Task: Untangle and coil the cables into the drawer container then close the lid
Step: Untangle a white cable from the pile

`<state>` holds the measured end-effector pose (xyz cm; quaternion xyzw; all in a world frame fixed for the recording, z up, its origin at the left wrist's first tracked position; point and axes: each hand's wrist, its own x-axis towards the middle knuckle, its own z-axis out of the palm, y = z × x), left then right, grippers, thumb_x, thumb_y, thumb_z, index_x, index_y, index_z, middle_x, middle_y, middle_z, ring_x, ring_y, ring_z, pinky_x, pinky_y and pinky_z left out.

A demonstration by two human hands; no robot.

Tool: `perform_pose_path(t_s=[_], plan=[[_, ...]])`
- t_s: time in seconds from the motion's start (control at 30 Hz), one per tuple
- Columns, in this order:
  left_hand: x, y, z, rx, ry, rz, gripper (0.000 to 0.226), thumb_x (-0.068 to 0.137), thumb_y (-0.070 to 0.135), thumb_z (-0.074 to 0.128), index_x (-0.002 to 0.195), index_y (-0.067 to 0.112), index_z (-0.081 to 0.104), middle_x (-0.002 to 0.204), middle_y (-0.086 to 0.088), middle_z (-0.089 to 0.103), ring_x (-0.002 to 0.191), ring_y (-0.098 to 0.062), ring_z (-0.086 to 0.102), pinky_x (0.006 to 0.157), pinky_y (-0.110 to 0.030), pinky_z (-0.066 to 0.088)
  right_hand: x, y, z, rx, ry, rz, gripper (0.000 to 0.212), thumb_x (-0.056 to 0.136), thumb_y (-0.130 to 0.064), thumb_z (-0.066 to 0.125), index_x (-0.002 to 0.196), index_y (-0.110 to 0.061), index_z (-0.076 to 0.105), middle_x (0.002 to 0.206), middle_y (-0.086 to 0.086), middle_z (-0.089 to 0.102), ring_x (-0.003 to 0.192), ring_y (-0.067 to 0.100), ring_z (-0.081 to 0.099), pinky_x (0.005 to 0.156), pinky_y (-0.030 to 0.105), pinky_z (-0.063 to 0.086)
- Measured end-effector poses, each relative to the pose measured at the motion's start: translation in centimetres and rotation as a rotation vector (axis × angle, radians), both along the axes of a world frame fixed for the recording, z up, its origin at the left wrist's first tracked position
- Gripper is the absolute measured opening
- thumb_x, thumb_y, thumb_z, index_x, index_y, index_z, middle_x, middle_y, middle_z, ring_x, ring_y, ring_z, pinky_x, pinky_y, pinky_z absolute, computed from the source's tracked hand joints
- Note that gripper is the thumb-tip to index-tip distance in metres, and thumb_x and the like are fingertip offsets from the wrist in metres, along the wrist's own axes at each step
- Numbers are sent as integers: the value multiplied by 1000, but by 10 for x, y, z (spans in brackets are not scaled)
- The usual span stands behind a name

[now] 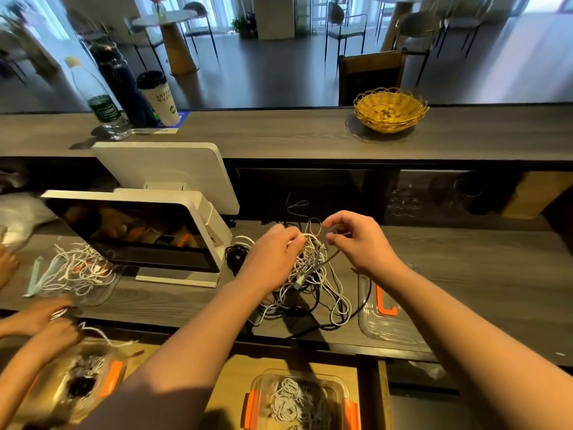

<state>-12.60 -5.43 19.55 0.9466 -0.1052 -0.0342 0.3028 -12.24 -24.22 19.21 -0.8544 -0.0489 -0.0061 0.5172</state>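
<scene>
Fingers (297, 240) of the left hand (273, 256) grip the cable tangle (310, 274) on the bench (465, 274); the right hand (356, 240) pinches one strand. Untangling stage: next, pull that strand free, then coil it into the drawer container (338, 389) at 6 o'clock.

Your count: 2 hands (273, 259) on 1 cable tangle (310, 280), plus 2 more hands (46, 315) at far left. 2 containers (297, 398) in the drawer, 1 lid (387, 324), 2 screens (133, 234), 2 bottles (105, 110), 1 cup (159, 97), 1 basket (390, 108).
</scene>
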Motion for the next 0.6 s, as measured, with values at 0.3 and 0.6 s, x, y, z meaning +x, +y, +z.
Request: perform_pose_path(t_s=[0.3,0.6], plan=[[9,14,35,-326,-144,197,28,104,31,46,81,24,60,89,-1,59,83,-13,55,70,-29,41,13,-25,-39,-302,76,-106,21,97,-4,57,110,-14,69,111,2,67,103,16,62,89,28,51],[10,2,65,-330,-138,101,30,103,31,49,74,34,56,85,3,60,80,-9,54,68,-29,39,10,26,4,109,-106,26,31,97,-32,58,127,-25,61,124,-7,63,116,5,57,97,27,48]])
